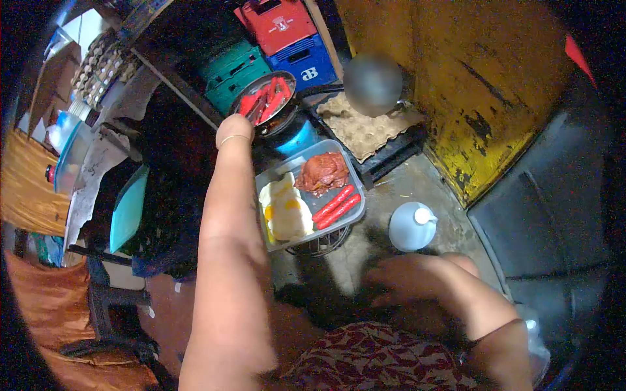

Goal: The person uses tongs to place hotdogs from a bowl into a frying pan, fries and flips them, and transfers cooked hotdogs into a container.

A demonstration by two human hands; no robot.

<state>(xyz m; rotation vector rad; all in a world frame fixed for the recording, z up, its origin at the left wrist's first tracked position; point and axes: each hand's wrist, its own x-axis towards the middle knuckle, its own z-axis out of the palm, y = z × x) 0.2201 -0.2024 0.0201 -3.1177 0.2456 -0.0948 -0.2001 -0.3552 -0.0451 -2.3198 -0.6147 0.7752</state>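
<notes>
My left hand (235,132) is closed at the near edge of a frying pan (293,83), its fingers mostly hidden from view. Red sausages (276,96) lie in the pan, which is tilted over a small round stove (298,138). Nearer me, a clear plastic container (358,212) holds fried egg (287,212), a mound of reddish meat (323,173) and two red sausages (336,207). My right hand (386,279) is low, in shadow and blurred, below a translucent jug (411,228); its fingers cannot be made out.
Brown cardboard (358,133) lies on a dark stand beyond the container. Behind the pan are green (231,73), red (277,27) and blue (306,63) crates. A yellow panel (469,85) stands at right. Egg trays (101,72) are at upper left.
</notes>
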